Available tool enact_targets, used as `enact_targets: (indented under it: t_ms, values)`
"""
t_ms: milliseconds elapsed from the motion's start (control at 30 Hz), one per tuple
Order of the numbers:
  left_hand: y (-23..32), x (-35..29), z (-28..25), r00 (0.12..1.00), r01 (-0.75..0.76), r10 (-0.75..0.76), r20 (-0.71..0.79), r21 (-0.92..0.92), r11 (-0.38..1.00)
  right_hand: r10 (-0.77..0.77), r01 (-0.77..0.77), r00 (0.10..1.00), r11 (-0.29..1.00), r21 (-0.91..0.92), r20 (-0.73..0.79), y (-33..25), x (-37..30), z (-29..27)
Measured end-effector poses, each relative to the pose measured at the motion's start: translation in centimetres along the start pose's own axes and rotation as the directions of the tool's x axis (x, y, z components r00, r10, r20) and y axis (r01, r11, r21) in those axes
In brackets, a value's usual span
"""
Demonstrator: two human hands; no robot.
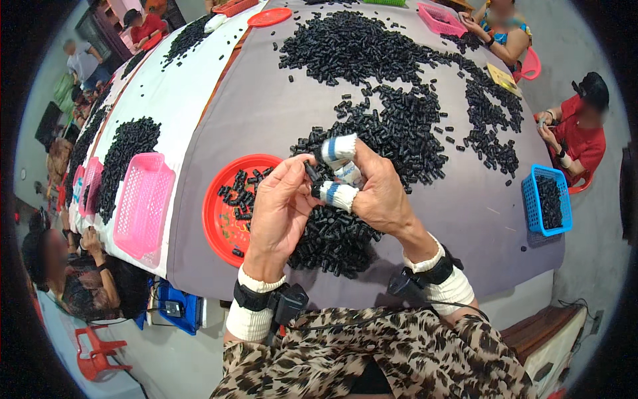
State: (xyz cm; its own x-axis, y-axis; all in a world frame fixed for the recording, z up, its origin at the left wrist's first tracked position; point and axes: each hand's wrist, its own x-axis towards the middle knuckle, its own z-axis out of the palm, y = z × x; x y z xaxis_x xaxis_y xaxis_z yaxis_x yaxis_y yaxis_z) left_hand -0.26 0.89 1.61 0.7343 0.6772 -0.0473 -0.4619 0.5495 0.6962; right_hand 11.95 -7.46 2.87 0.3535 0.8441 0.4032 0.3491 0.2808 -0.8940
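Observation:
My left hand (286, 199) is closed, pinching a small black cylinder (311, 171) between thumb and fingertips. Facing it, my right hand (385, 189) is curled, its thumb and forefinger in white covers with blue stripes, their dark ends close to the held piece. Whether the right fingers also grip something is hidden. A white wrapping (349, 175) with blue print shows between those fingers. Beneath both hands lies a heap of black cylinders (335, 243). Just left of my left hand sits a round red tray (214, 219) with several loose black pieces in it.
Larger piles of black cylinders (352, 46) spread across the grey cloth (232, 120). A blue basket (546, 199) of pieces stands at the right edge, a pink basket (141, 206) at the left. Other people work around the tables, one in a red shirt (579, 130) at the right.

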Motion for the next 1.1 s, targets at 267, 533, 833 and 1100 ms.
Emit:
enact_targets:
  t_ms: [267, 533, 833, 1100]
  values:
    - [0.0, -0.3, 0.0, 0.995, 0.074, -0.073, 0.063, -0.013, 0.997, 0.031, -0.04, 0.986, 0.998, 0.052, 0.166, -0.6, 0.4, -0.8]
    - [0.6, -0.5, 0.0, 0.983, 0.136, -0.143, 0.116, 0.058, 0.989, 0.016, -0.022, 0.986, 0.999, 0.034, 0.166, -0.6, 0.3, -1.0]
    - [0.5, -0.5, 0.3, 0.992, 0.111, -0.116, 0.049, 0.091, 0.99, 0.017, -0.014, 0.979, 1.0, -0.016, 0.205, -0.6, 0.5, -1.3]
    - [0.2, -0.4, -0.8, 0.993, 0.066, -0.062, 0.096, -0.047, 0.997, 0.099, -0.103, 0.989, 0.994, 0.029, 0.11, -0.4, 0.6, -2.2]
